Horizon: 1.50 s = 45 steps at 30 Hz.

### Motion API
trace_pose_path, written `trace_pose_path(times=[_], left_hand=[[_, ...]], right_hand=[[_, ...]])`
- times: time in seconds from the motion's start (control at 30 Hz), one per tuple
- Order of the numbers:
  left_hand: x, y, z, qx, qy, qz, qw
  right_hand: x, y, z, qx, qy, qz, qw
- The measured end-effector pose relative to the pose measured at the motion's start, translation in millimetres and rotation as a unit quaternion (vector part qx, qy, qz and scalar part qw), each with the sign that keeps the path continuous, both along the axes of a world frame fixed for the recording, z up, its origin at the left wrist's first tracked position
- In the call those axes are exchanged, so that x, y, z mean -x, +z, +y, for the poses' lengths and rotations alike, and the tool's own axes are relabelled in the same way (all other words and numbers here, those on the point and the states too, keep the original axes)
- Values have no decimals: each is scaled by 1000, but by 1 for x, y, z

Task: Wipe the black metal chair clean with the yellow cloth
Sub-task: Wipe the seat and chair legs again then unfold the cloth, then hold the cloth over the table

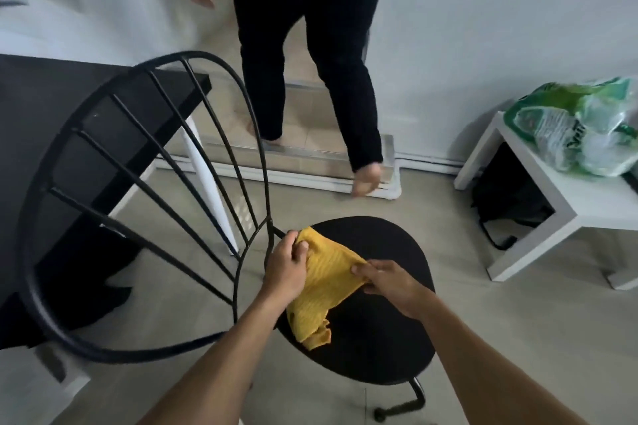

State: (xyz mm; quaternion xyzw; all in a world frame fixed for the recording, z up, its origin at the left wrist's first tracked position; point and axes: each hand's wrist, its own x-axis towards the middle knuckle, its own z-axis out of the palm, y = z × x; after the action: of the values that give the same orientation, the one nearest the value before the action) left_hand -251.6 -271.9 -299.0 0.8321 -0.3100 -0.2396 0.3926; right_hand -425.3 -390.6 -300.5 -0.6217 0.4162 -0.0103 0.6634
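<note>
The black metal chair has a round seat (376, 331) at lower centre and a curved backrest (145, 183) of thin spokes leaning to the left. The yellow cloth (324, 290) is stretched over the seat between both hands. My left hand (286, 269) pinches the cloth's upper corner close to where the backrest joins the seat. My right hand (390, 281) grips the cloth's right edge above the seat's middle. The cloth's loose lower end hangs crumpled onto the seat.
A black table (51, 134) with a white leg stands left, behind the backrest. Another person in black trousers (310, 55) walks away over a doorstep ahead. A white side table (569, 203) carrying a green plastic bag (583, 128) stands right, a dark bag beneath it.
</note>
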Motion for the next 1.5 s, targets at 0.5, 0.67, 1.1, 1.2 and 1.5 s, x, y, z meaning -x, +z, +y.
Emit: trace_pose_path(times=[0.5,0.67,1.1,1.2,1.5], left_hand=[[-30,108,-80,41,27,59,997],[-57,217,-78,63,22,61,996],[-192,456,15,173,133,-73,973],[-231,485,63,196,171,-87,962],[-309,461,172,121,228,-82,963]], right_hand=[[-39,89,-94,-113,-89,-100,985],[-71,197,-98,-55,-73,-110,990],[-264,466,-35,56,23,-209,976],[-318,492,4,33,64,-227,971],[-416,456,87,36,195,-127,972]])
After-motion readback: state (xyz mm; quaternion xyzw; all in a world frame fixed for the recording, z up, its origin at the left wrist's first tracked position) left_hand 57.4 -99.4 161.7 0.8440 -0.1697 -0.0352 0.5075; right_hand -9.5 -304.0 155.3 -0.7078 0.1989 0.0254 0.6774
